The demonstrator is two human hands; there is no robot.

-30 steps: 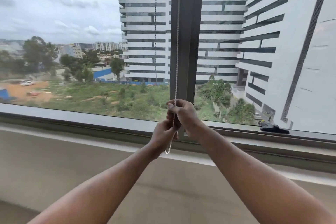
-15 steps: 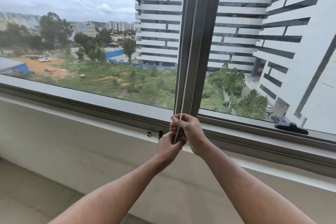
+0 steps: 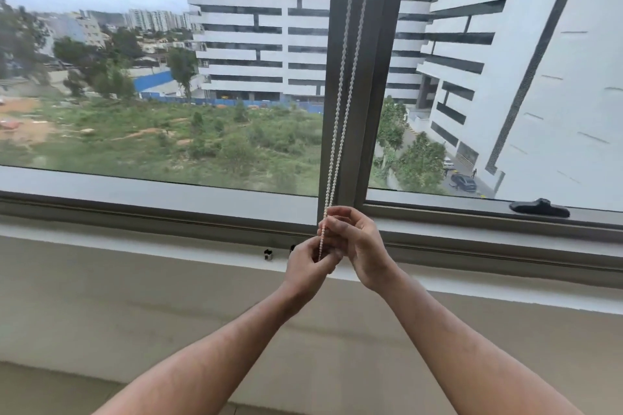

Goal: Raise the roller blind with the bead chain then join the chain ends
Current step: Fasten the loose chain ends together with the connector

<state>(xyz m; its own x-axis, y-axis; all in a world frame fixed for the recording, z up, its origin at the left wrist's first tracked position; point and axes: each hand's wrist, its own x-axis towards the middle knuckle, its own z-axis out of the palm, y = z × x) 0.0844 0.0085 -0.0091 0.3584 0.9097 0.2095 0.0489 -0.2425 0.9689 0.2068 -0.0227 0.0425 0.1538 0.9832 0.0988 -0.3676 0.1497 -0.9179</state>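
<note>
Closest to us, our two forearms reach up from the bottom edge and meet in front of the sill. Our left hand (image 3: 312, 261) sits lower, its fingers curled in and its thumb and forefinger pinching the bead chain (image 3: 340, 104) near its hanging end. Our right hand (image 3: 359, 246) sits just above and to the right of it, fingers bent, fingertips (image 3: 332, 217) nipping the chain where the two strands come down together. The hands touch each other, and a short run of beads spans the gap between the two pinches.

Just left of our left fingers, two small dark fittings (image 3: 268, 254) stand on the white ledge (image 3: 135, 248); we cannot tell what they are. Above our right fingertips the two strands climb side by side along the grey mullion (image 3: 371, 77) and leave the view at the top. No blind fabric shows across the glass, so we judge the raising done and the joining in hand.

Whether a connector lies between our fingers is hidden by the knuckles. The risk we see is slippage: the beads are small and smooth, and if either pinch loosens, a loose end could run upward out of reach. Pulling the two ends unevenly could also turn the blind's drive.

Far right of our hands a black window handle (image 3: 539, 207) lies on the frame; beyond the glass stand white buildings (image 3: 256, 27).
</note>
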